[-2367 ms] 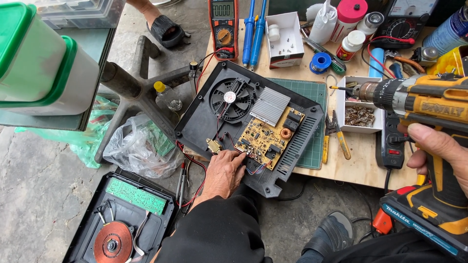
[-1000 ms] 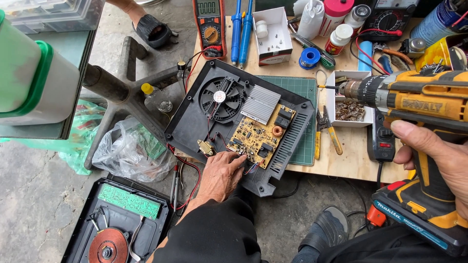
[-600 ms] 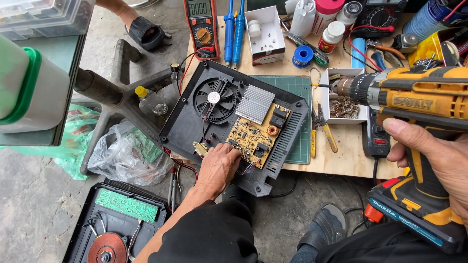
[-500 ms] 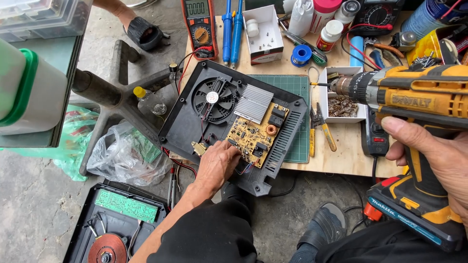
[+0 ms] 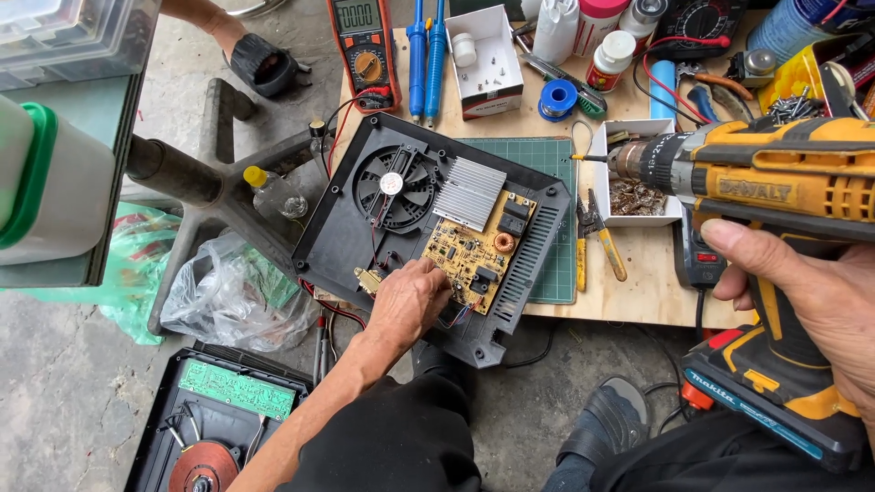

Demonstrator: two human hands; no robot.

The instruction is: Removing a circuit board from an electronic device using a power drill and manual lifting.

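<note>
An opened black appliance base (image 5: 351,237) lies tilted over the front of a low wooden board. Inside it are a round fan (image 5: 394,187), a ribbed silver heat sink (image 5: 469,192) and a yellow circuit board (image 5: 476,246). My left hand (image 5: 407,301) rests on the lower left corner of the circuit board, fingers curled down on it. My right hand (image 5: 811,305) grips the handle of a yellow and black cordless drill (image 5: 775,178), held above the board at the right with its bit pointing left.
A green cutting mat (image 5: 547,164), small white boxes of screws (image 5: 488,50), a multimeter (image 5: 365,41), blue tools, bottles and pliers crowd the wooden board (image 5: 638,301). A second opened appliance (image 5: 214,428) lies on the concrete floor at lower left. A chair base and plastic bags sit left.
The view has shifted slightly, and the drill sits a little lower and closer. My left hand has moved from the base's edge onto the circuit board's corner.
</note>
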